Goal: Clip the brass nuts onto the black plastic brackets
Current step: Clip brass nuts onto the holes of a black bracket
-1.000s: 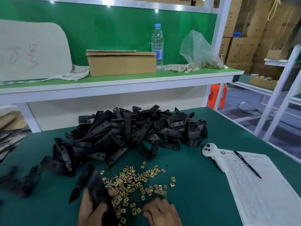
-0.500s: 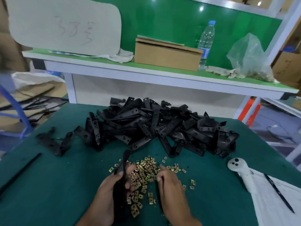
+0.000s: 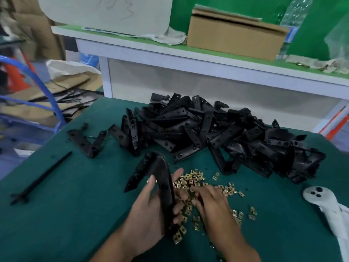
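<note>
A dark green table top [image 3: 56, 214] spreads beneath the hands. Beyond them stands a white shelf [image 3: 207, 61] with a green surface, backed by a green wall panel [image 3: 181, 14]. Far to the left, flattened cardboard [image 3: 56, 87] lies on the floor beside a blue metal frame [image 3: 47, 87].

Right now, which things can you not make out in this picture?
Head view only.
- Right hand: fingertips buried in the brass nuts; whether they pinch one is hidden.
- Black bracket in the left hand: its lower end is hidden by palm and fingers.
- Water bottle: top cut off by the frame edge.
</note>
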